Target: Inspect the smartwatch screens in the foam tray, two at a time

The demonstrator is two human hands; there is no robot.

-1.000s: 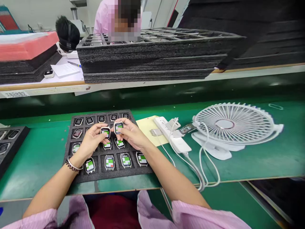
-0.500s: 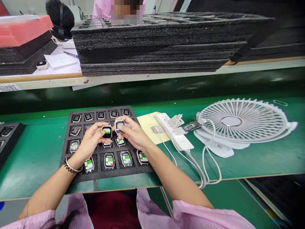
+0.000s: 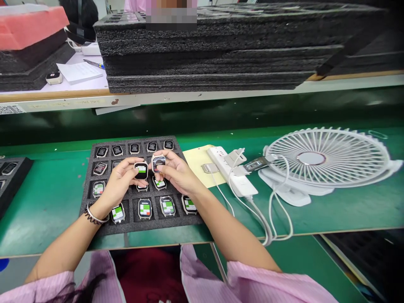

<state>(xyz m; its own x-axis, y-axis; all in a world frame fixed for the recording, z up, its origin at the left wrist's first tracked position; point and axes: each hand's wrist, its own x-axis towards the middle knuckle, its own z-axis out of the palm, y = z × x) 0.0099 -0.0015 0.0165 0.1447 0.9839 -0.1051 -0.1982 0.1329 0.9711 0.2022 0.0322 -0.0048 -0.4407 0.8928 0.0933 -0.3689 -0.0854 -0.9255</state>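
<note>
My left hand (image 3: pixel 123 179) is closed on a square smartwatch without a strap (image 3: pixel 141 171), its screen facing up with a green and white pattern. Beside it, my right hand (image 3: pixel 173 168) grips a second smartwatch (image 3: pixel 158 162), the thumb lying over the lower part of its screen. Both are held just above a black foam tray (image 3: pixel 132 227) whose pockets hold several more watches. In the front row one watch (image 3: pixel 145 209) shows green blocks and a red corner; the back-row watches (image 3: pixel 134 148) have dark screens with text. My hands hide some middle pockets.
Right of the tray lie a yellow sheet (image 3: pixel 197 156), a white power strip (image 3: pixel 232 172) with plugs and cables, and a white fan (image 3: pixel 311 158). Another foam tray (image 3: pixel 19 176) is at the left edge. Stacked black foam trays (image 3: pixel 205 63) stand on the shelf, with a person behind.
The screen of the watch in my right hand has turned from green and white to mostly dark. Both hands keep their grip; the view has shifted slightly.
</note>
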